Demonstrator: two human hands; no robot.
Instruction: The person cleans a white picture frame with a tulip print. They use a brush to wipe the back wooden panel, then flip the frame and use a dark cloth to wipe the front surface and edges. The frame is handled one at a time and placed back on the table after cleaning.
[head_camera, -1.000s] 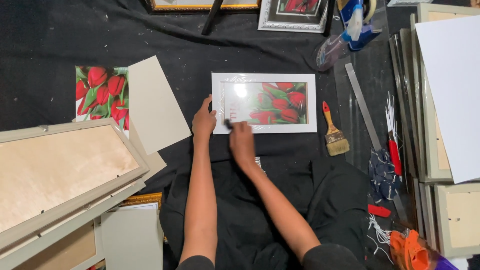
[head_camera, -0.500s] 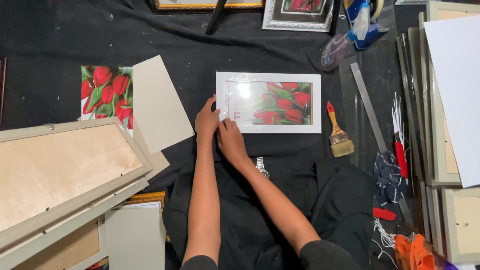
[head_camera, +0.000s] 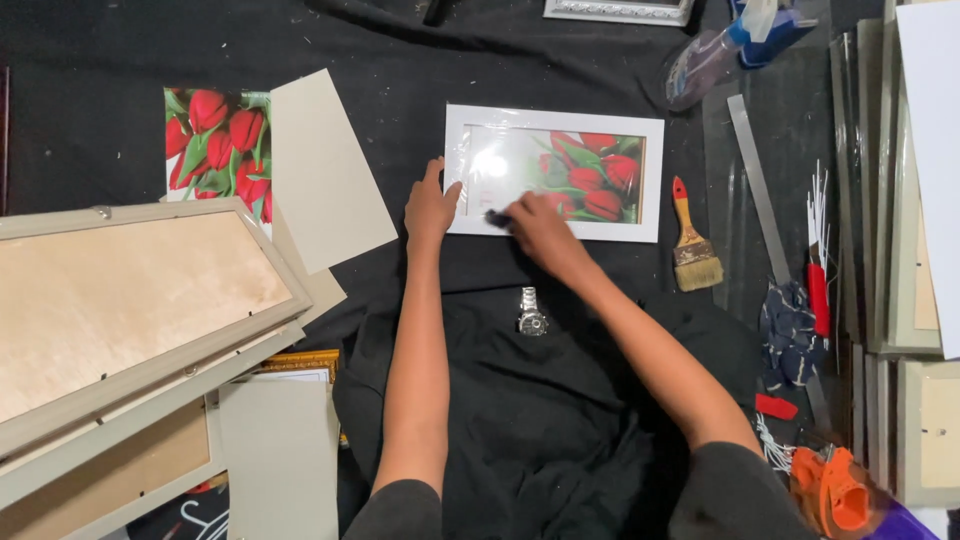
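A white picture frame (head_camera: 655, 180) with a red tulip print under glass lies flat on black cloth. My left hand (head_camera: 430, 207) rests flat on the frame's lower left corner, holding it down. My right hand (head_camera: 535, 222) presses a small dark object (head_camera: 495, 216), which looks like a wad of cloth, onto the glass near the frame's bottom edge. What the dark object is exactly, I cannot tell.
A loose tulip print (head_camera: 215, 140) and a beige backing board (head_camera: 325, 170) lie to the left. Large grey frames (head_camera: 150, 370) are stacked at lower left. A paintbrush (head_camera: 690, 240), metal ruler (head_camera: 760, 190), spray bottle (head_camera: 710, 60) and wristwatch (head_camera: 531, 312) lie nearby.
My right hand has slid from the frame's lower left toward the middle of its bottom edge. My left hand stays at the left corner. The view has shifted slightly.
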